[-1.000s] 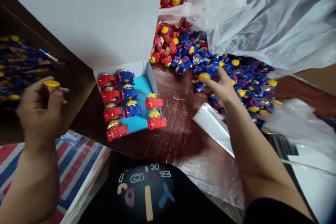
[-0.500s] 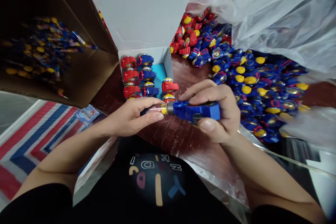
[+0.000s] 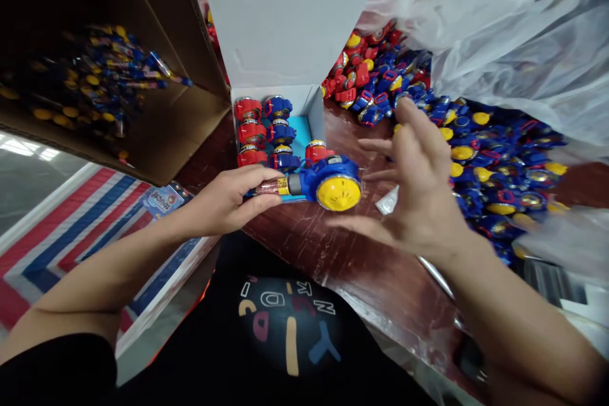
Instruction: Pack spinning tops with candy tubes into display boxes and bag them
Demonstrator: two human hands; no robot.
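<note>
My left hand (image 3: pixel 240 198) grips the clear tube end of a blue toy (image 3: pixel 328 183), which has a round yellow cap and a tube of small candy-like bits. The toy is held level in front of an open white display box (image 3: pixel 316 115). Inside the box stand red toys (image 3: pixel 250 133) and blue toys (image 3: pixel 280 133) in rows, over a light-blue bottom. My right hand (image 3: pixel 419 196) is off the toy, to its right, with fingers spread and nothing in them; it is slightly blurred.
At the left, a brown cardboard box (image 3: pixel 190 139) holds many candy tubes (image 3: pixel 118 70). A heap of blue and red toys (image 3: pixel 480 152) covers the right side, beside translucent plastic sheeting (image 3: pixel 514 32). A small white packet (image 3: pixel 387 200) lies on the dark red table (image 3: pixel 304 247).
My right hand has let go of the blue toy and moved right, fingers opening. The toy has turned so its yellow cap faces me, still in my left hand.
</note>
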